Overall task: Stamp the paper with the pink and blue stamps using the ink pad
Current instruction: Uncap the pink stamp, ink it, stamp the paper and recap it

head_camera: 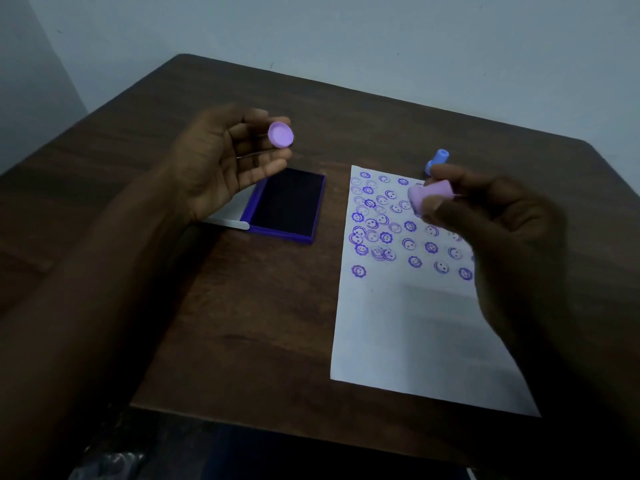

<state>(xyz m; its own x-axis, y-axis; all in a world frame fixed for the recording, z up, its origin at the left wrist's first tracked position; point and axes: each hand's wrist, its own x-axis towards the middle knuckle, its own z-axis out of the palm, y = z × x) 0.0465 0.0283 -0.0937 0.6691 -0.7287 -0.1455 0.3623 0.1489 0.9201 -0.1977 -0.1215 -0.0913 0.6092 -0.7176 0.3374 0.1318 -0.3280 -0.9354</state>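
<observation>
My right hand (485, 216) pinches the pink stamp (429, 195) above the paper (408, 327) at three o'clock; left fingers (263, 168) grip its cap (280, 134). Light, rigid plastic; I'd hold the barrel.

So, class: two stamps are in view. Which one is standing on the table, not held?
The blue stamp, standing beyond the paper's far edge. The pink stamp is held in the right hand.

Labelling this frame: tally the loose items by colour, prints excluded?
Pink: 2, cap in left hand, pink stamp in right hand
Blue: 1, blue stamp
Purple: 1, open ink pad
White: 1, paper
Total: 5
</observation>
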